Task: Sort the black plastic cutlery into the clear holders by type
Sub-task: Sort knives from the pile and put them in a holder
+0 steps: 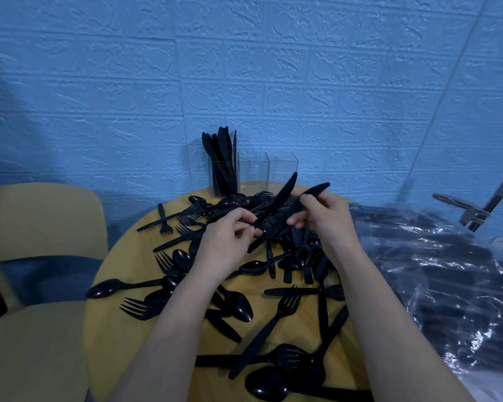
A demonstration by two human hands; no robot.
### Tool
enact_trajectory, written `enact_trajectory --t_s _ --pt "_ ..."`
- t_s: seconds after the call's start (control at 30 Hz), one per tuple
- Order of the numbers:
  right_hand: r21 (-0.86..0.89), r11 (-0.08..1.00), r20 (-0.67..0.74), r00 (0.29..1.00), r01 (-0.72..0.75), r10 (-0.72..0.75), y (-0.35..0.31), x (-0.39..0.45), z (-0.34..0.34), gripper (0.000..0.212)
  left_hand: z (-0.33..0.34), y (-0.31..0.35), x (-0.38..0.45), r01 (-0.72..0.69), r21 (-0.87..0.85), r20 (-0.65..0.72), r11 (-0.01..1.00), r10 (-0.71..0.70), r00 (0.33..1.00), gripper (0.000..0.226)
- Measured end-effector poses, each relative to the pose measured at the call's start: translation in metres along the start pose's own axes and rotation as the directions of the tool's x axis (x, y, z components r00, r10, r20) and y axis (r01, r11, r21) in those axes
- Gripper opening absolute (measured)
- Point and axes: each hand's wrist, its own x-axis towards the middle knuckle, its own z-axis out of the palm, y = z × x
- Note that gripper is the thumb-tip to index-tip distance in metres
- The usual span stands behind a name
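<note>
A yellow chair (38, 221) stands at nine o'clock of the round worktop (122, 256), out of the way of the sorting. Forks, spoons and knives lie in a loose heap (238, 285) across the worktop, pointing every which way, which is likely why both hands work above it, picking one type out.

The left hand (227, 242) has its grip pinched on the handle of a knife (276, 204). The knife's long axis runs up toward one o'clock, blade end highest, aimed roughly at the holders, a sensible way to carry it for dropping in handle first.

At twelve o'clock, by the blue wall (244, 68), stand three clear holders. The left holder (224, 181) already bristles with upright knives, blades up; the middle holder (253, 172) and the right holder (282, 169) look empty.

The right hand (323, 219) pinches a second knife (317, 189), its blade pointing toward two o'clock; what else its grip may enclose I cannot tell.

At three o'clock lies crinkled clear plastic wrapping (447, 271), seemingly over more cutlery.
</note>
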Motion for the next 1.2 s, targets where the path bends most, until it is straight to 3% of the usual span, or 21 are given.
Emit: enact_trajectory --t_s 0.07,0.13,0.3,0.4,0.57,0.67,0.73,0.8,0.87,1.03,1.2 --pt "0.074 0.997 0.060 0.998 -0.027 0.022 -0.003 -0.001 -0.001 0.005 0.000 0.000 0.000 -0.029 0.035 0.012 0.999 0.029 1.000 0.016" --pt "0.069 0.997 0.080 0.996 -0.036 0.030 -0.005 -0.001 -0.002 0.007 0.000 -0.001 0.000 -0.034 -0.033 0.059 0.999 0.036 0.998 0.018" --pt "-0.009 0.999 0.000 0.999 -0.041 0.041 -0.005 0.000 -0.003 0.013 0.000 0.002 -0.001 0.036 -0.308 0.193 0.951 0.025 0.981 0.016" --pt "-0.080 0.995 -0.033 0.998 -0.054 0.051 -0.005 0.002 -0.002 0.023 0.001 0.004 -0.001 0.081 -0.378 0.255 0.922 0.020 0.967 0.017" --pt "-0.087 0.983 0.044 0.985 -0.164 0.169 -0.015 0.009 0.003 0.034 0.003 0.001 0.000 0.073 -0.371 0.263 0.926 0.029 0.964 0.025" --pt "-0.171 0.970 0.182 0.962 -0.173 0.204 -0.024 0.014 0.002 0.023 0.001 -0.004 0.003 0.072 -0.360 0.216 0.930 0.008 0.976 0.024" --pt "-0.292 0.948 0.128 0.977 -0.126 0.169 -0.028 0.022 -0.003 0.021 0.000 -0.008 0.006 0.085 -0.356 0.148 0.931 -0.033 0.988 0.023" --pt "-0.455 0.887 -0.021 0.997 -0.079 0.078 -0.025 0.034 -0.013 0.016 -0.001 -0.011 0.008 0.132 -0.422 0.095 0.897 -0.101 0.990 0.025" --pt "-0.666 0.738 -0.098 0.994 -0.107 0.055 -0.017 0.042 -0.023 0.012 -0.001 -0.013 0.009 0.156 -0.481 0.079 0.863 -0.135 0.988 0.030" --pt "-0.922 0.353 -0.022 0.930 -0.161 0.366 0.002 0.044 -0.015 0.031 0.002 -0.016 0.009 0.158 -0.545 0.065 0.823 -0.146 0.987 0.040" --pt "-0.954 0.279 0.016 0.915 -0.106 0.403 0.015 0.049 -0.008 0.043 0.002 -0.015 0.012 0.212 -0.632 0.062 0.745 -0.225 0.972 0.040"
